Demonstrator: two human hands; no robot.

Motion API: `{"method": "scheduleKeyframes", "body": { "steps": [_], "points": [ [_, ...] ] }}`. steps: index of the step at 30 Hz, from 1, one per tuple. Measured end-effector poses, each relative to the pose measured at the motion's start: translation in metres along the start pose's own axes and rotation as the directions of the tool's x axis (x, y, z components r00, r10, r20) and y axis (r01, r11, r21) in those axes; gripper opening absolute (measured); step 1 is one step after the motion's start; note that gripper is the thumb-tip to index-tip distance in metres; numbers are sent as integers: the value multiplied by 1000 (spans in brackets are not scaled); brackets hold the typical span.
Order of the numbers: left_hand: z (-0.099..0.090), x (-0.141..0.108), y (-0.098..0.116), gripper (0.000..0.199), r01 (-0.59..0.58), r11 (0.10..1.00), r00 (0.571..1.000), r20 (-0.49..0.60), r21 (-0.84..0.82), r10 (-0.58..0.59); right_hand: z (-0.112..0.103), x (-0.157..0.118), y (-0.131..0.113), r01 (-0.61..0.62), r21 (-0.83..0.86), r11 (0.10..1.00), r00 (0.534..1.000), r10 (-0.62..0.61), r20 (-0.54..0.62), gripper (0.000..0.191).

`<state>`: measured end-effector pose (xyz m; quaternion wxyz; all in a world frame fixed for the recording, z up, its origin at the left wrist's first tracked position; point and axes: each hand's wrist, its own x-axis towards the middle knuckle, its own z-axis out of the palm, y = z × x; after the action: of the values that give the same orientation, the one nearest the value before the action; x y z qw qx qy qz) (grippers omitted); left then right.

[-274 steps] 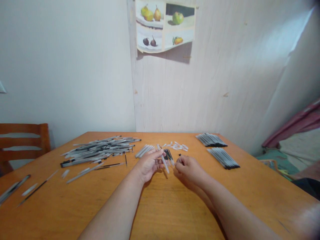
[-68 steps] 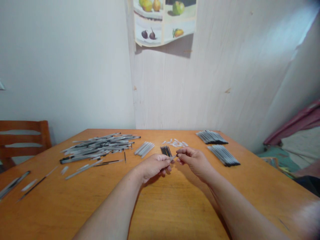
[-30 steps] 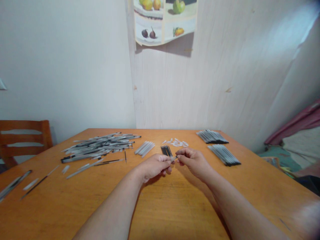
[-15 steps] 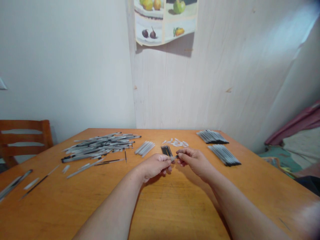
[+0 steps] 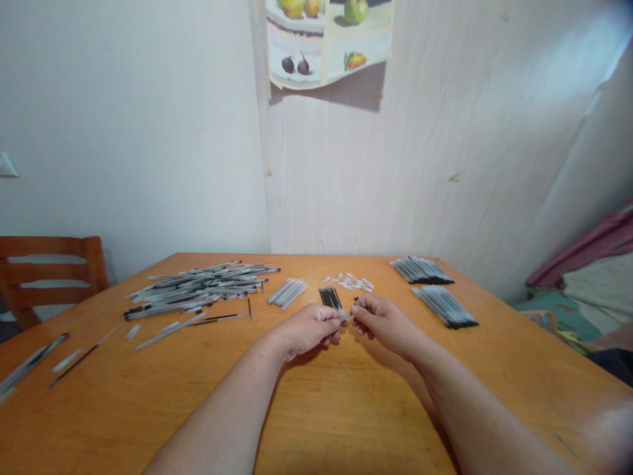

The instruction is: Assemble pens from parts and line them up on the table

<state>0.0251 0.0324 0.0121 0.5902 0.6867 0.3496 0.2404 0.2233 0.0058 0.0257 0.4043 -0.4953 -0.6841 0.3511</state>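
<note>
Between both hands, above the middle of the table, is a slim pen (image 5: 347, 316) with a pale, see-through barrel and a dark end on the right. My left hand (image 5: 309, 330) pinches the barrel from the left, its fingers closed. The fingertips of my right hand (image 5: 380, 318) grip the dark-ended side; part of the pen is hidden in the fingers. Just beyond lies a row of short black sticks (image 5: 328, 297), partly behind the hands. Small white caps (image 5: 352, 284) are scattered behind it, and a row of pale, clear tubes (image 5: 287, 293) lies to its left.
A heap of clear, black-ended pens (image 5: 202, 288) covers the back left. Two neat pen rows (image 5: 420, 270) lie at the back right. Loose tubes and a thin refill (image 5: 82, 363) lie at the left. A wooden chair (image 5: 49, 274) stands beyond the table's left edge.
My right hand has shifted slightly, and more of the pen's dark end shows above its fingers. My left hand keeps its pinch. The view has moved a little.
</note>
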Motion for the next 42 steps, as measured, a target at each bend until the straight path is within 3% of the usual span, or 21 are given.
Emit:
{"method": "scheduleKeyframes", "body": {
  "steps": [7, 12, 16, 22, 30, 34, 38, 42],
  "points": [
    [5, -1, 2, 35, -54, 999, 998, -27, 10, 54, 2, 4, 11, 94, -210, 973, 994, -103, -31, 42],
    [7, -1, 3, 35, -78, 996, 996, -39, 35, 79, 4, 7, 15, 116, -111, 987, 993, -114, 24, 51],
    [5, 0, 5, 36, -60, 996, 997, -44, 67, 63, 2, 6, 13, 82, -100, 992, 995, -86, -44, 54],
    [1, 0, 5, 40, -36, 998, 997, -67, 49, 39, 0, 2, 6, 110, -9, 994, 993, -110, -28, 37],
    [3, 3, 0, 33, -98, 991, 995, -24, 93, 100, 4, 4, 12, 105, -175, 979, 990, -119, -70, 42],
    [5, 3, 0, 30, -120, 984, 992, -22, 130, 124, 4, 5, 13, 119, -121, 985, 992, -124, -35, 49],
    [5, 1, 3, 35, -73, 991, 995, -58, 115, 80, 1, 5, 10, 95, -71, 993, 991, -101, -92, 52],
    [3, 0, 5, 36, -25, 993, 994, -105, 116, 37, -3, 4, 5, 80, 2, 997, 994, -80, -76, 38]
  ]
}}
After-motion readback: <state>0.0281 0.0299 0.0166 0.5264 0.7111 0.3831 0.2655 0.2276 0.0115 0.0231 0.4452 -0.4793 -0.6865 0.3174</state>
